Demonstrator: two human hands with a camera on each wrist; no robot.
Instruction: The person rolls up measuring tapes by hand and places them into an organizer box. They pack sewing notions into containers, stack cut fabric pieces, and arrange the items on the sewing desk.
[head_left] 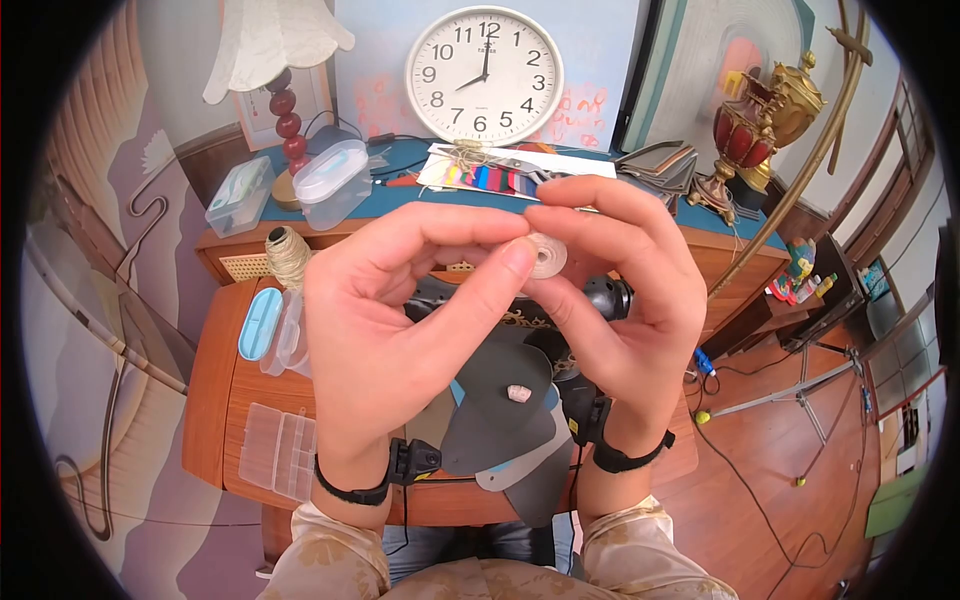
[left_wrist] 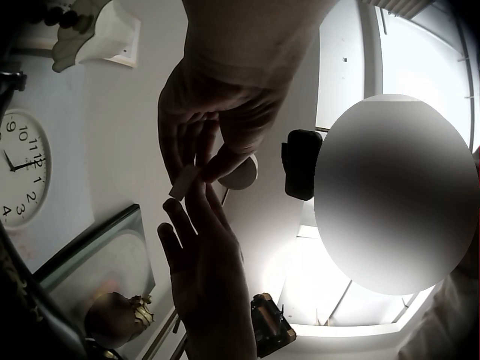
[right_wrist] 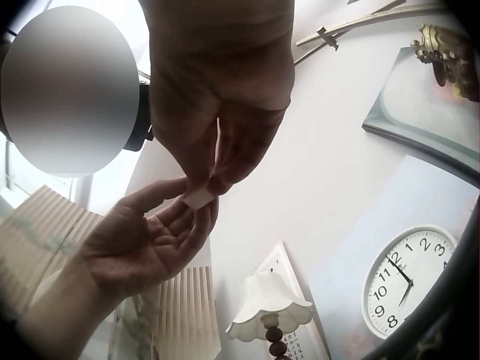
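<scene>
Tabletop of flat brown wood (head_left: 208, 425) lies below our fingers; a round white clock (head_left: 485, 75) hangs beyond them. Our left hand (head_left: 385, 310) and right hand (head_left: 640, 270) meet, thumbs and fingertips clamped on a small, pale, round roll (head_left: 551, 268) between them. We grip its rim, probably to steady it and leave its flat, holed face visible.

The place looks like a room in a home, furnished for sewing or craft work. A shaded lamp (head_left: 280, 45), ornate urns (head_left: 745, 132), a pleated curtain (right_wrist: 187, 315) and a wood floor (head_left: 760, 450) give the homely side. The craft side shows in the wooden worktop (head_left: 212, 410), thread cone (head_left: 288, 257), colour swatches (head_left: 490, 180), dark cut pieces (head_left: 500, 420) and a partly hidden black machine with gold ornament (head_left: 428, 297).
</scene>
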